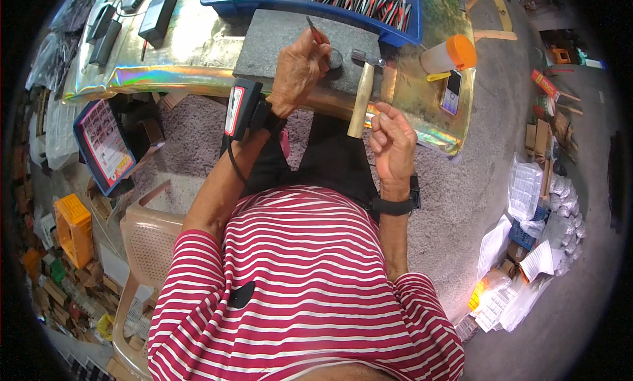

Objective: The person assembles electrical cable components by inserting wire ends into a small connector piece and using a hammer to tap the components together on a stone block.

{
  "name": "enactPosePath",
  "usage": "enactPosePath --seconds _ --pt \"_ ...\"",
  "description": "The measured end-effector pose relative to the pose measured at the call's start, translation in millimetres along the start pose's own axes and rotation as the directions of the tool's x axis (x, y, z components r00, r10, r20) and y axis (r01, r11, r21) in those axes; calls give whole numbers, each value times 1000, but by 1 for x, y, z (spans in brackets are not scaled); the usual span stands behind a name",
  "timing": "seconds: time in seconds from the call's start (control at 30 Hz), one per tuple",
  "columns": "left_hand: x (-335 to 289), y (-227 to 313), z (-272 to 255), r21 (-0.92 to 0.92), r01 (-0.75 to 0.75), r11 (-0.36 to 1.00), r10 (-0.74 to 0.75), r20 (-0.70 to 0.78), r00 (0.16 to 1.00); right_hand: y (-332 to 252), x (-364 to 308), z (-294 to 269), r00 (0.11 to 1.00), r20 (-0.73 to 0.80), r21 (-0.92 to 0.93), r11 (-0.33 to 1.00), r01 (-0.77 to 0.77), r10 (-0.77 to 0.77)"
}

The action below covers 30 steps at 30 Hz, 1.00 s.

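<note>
My left hand (300, 74) is closed over a grey stone slab (264, 48), pinching a slim red-and-black stick-like piece (315, 32) that points up and away. Beside its fingers, a dark round metal piece (335, 58) rests on the slab. A hammer (361, 104) lies at the slab's right side, its metal head on the far end and its pale wooden handle reaching toward me past the table edge. Just right of the handle's end is my right hand (393, 140), fingers curled and thumb against them. Whether anything small sits in that pinch is hidden.
A blue tray (231, 8) full of similar red-and-black pieces stands behind the slab. Right of it are an orange-lidded jar (442, 56) and a phone (451, 93) on the shiny gold table cover (198, 58). Black adapters (158, 17) lie at left; a plastic chair (148, 239) stands beside me.
</note>
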<state>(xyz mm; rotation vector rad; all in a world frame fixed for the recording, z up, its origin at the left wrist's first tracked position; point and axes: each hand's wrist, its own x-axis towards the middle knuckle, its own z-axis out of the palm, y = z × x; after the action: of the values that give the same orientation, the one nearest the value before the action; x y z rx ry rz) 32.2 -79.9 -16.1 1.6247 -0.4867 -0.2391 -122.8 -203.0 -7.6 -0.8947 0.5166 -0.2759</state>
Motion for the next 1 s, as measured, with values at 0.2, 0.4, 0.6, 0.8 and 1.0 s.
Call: enactPosePath --seconds 0.2,0.4,0.6,0.8,1.0 --pt "0 -3 1 -91 -34 995 27 -74 997 7 1 1 998 -57 -77 997 -10 6" --pt "-1 -1 -4 -51 0 999 0 10 1000 14 5 -1 998 -61 -92 996 -7 1" --pt "0 -2 0 -113 -45 993 39 -52 998 16 7 -5 998 -63 -89 996 -6 1" --pt "1 -7 0 -101 -70 992 65 -55 996 19 8 -8 998 -64 -121 993 -15 7" --pt "1 -4 1 -100 -57 993 51 -67 996 24 11 -12 996 -84 -162 987 -22 8"
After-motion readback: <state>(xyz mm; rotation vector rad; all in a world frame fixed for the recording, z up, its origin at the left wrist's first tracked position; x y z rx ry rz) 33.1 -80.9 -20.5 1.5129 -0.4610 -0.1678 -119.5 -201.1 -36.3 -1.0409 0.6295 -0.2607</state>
